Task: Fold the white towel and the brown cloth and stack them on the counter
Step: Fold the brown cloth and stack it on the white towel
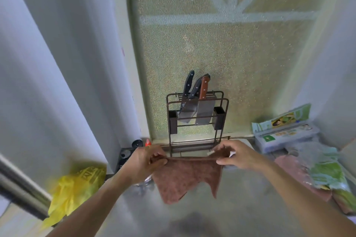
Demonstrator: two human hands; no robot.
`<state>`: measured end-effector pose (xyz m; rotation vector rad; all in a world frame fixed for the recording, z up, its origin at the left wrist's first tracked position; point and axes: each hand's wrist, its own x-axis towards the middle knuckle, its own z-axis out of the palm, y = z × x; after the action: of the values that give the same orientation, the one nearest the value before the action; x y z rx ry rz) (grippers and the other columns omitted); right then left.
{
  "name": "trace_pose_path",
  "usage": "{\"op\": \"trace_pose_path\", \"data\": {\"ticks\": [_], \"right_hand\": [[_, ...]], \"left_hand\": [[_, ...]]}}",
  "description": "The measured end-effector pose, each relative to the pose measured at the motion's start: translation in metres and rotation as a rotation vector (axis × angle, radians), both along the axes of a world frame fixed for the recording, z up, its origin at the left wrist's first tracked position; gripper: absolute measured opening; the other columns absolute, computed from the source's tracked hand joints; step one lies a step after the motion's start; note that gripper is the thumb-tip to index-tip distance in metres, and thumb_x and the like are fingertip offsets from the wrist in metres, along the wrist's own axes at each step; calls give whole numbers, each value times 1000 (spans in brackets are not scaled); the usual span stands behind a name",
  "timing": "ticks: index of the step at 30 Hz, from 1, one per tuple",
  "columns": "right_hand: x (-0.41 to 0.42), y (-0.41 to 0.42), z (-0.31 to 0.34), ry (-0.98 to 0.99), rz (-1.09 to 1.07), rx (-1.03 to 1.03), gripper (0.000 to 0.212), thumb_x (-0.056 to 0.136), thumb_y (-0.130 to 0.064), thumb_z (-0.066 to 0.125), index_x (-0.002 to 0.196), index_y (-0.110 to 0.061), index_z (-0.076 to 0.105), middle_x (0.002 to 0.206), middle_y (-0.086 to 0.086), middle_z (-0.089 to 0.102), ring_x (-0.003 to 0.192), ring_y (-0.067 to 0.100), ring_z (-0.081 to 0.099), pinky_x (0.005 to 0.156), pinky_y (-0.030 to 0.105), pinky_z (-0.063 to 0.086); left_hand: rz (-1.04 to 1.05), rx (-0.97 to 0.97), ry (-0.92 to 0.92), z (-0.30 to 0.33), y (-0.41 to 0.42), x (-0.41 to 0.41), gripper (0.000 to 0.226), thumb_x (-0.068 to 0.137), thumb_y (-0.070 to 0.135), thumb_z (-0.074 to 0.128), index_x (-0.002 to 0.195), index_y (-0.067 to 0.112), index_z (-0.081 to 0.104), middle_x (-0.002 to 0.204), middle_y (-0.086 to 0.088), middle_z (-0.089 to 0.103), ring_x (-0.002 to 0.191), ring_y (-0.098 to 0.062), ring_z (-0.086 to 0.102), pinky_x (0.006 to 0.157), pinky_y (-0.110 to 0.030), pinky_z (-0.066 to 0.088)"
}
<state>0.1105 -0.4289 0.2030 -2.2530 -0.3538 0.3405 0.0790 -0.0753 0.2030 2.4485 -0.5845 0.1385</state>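
Grey and shiny, the desk [240, 204] runs up to a speckled green wall, with a pale panel standing along the left side. At far left a yellow bag [75, 188] lies crumpled by the desk's edge, and behind it a small red-topped item shows in the corner, too blurred to name.

Next comes the left hand [143, 163], raised above the desk, thumb and fingers pinched shut on the left top corner of the cloth [185, 177]. That brown cloth hangs in the air between both hands, its top edge pulled into a nearly straight line, its lower edge falling in two uneven points toward the desk; whether the points touch the surface is unclear.

Behind the cloth, against the wall, a dark wire rack [196, 121] stands upright and holds knives [196, 102], blades down: two with black handles and one with a brown handle.

The right hand [238, 155] grips the cloth's right top corner, closed on it in the same pinch, well apart from the left.

Further right, flat boxes [283, 131] with green print sit stacked near the wall. In front of them a pink cloth [296, 173] lies on the desk, partly under green packets [327, 171].
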Motion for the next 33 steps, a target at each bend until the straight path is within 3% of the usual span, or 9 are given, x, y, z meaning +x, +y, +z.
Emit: {"op": "trace_pose_path", "data": {"ticks": [5,9,13,15,19,22,24,28,33], "right_hand": [[-6,4,-6,140,-75,243,25,81,-6,80,91,-18,61,83,0,74,78,26,65,78,51,57],[-10,3,-7,189,-73,329,19,86,-9,75,99,-12,61,97,12,75,79,22,67,71,41,55],[-10,-1,-15,194,-111,261,13,90,-22,72,101,-15,70,95,10,74,79,14,68,67,29,55],[-8,-1,-20,168,-161,271,10,89,-15,72,97,-11,72,88,11,73,74,14,66,63,28,54],[-5,1,-28,112,-272,350,14,81,7,70,91,4,62,76,23,65,61,26,57,56,36,47],[-4,-2,-29,141,-238,352,34,80,14,65,102,-11,65,86,21,67,66,33,64,57,32,53],[-3,-5,-29,175,-207,315,39,81,12,65,106,-17,70,94,23,68,72,33,68,60,31,57],[0,-10,-32,151,-232,264,10,82,-4,76,87,-10,70,88,13,72,78,41,69,58,35,59],[13,-17,-51,24,-322,146,2,82,-21,80,84,-22,80,78,1,77,68,17,71,64,31,59]], "left_hand": [[-14,-34,79,-3,5,-1,2,91,30,70,91,27,70,76,8,69,69,-10,64,65,-25,54],[19,-62,104,-4,8,1,2,88,25,75,89,24,75,73,9,70,66,-5,64,63,-14,49],[46,-89,178,-8,10,5,6,84,22,79,89,25,77,80,17,72,68,-3,66,66,-10,49],[34,-85,219,-11,10,7,9,83,21,79,87,29,77,79,21,72,69,-4,67,67,-12,50],[32,-75,219,-15,2,8,12,86,21,76,83,32,72,79,7,73,74,-11,68,66,-15,51],[33,-59,214,-14,-3,9,9,87,26,74,86,34,71,79,5,72,76,-12,66,68,-21,52],[33,-40,226,-15,-3,11,15,88,27,73,83,40,68,79,6,71,75,-10,65,66,-17,50],[67,8,234,-22,-3,15,20,87,21,73,85,40,69,79,15,69,77,4,64,68,-6,46],[164,31,246,-38,-9,21,12,85,11,74,93,20,76,84,12,70,76,0,64,73,-14,47]]}}
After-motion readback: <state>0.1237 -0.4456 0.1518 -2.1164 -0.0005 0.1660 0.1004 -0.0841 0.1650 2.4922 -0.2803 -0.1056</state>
